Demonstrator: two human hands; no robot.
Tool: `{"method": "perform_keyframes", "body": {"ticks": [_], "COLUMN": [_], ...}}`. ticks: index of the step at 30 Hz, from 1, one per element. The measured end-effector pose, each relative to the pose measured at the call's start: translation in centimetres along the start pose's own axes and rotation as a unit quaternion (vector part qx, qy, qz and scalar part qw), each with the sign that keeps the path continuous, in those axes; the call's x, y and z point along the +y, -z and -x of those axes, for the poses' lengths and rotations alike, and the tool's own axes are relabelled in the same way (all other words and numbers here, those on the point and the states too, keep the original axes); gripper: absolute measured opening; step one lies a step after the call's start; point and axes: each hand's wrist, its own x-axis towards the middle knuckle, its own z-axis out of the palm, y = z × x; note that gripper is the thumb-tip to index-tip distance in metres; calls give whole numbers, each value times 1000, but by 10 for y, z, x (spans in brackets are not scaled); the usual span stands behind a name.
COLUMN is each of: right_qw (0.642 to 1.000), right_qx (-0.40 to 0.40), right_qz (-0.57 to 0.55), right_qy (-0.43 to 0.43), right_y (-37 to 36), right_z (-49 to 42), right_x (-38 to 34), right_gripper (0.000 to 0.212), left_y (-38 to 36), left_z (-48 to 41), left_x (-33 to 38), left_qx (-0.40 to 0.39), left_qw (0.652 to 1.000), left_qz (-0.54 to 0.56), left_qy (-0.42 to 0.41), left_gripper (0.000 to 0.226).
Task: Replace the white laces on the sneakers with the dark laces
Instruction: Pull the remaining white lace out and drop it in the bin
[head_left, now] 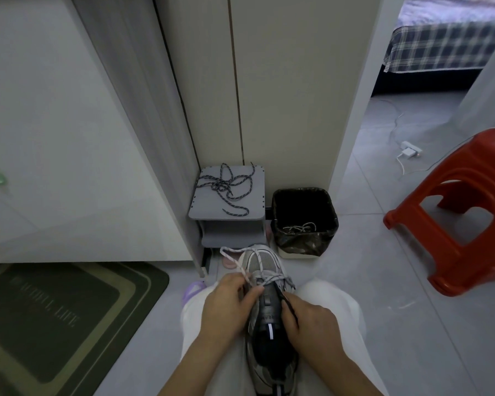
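Head view: you are unlacing the sneaker (269, 318) on your lap. Left hand (226, 298) is pinching the white lace (257, 264); right hand (309, 315) is gripping the sneaker's side. Dark laces (226, 184) are lying on the stool (206, 212) at twelve o'clock. Next move, likely: drawing the white lace out of the remaining eyelets.

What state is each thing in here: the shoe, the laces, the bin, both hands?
sneaker: on the lap, toe away, laced only near the toe.
white lace: half undone, loose end trailing left.
dark laces: loose tangle on the grey stand.
bin: open, lined, pale lace inside.
left hand: pinches the white lace.
right hand: pinches a dark strand by the sneaker.
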Motion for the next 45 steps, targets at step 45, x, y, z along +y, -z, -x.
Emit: {"method": "perform_keyframes", "body": {"ticks": [45], "right_qw": [1000], "right_qx": [3], "right_qz": [5], "right_qy": [12], "right_y": [-2], "right_z": [4], "right_x": [5], "right_gripper": [31], "left_y": [-14], "left_z": [-12], "left_x": [-19], "left_qx": [99], "left_qw": [942], "left_qz": [302], "left_qy": [111], "left_gripper": [21]}}
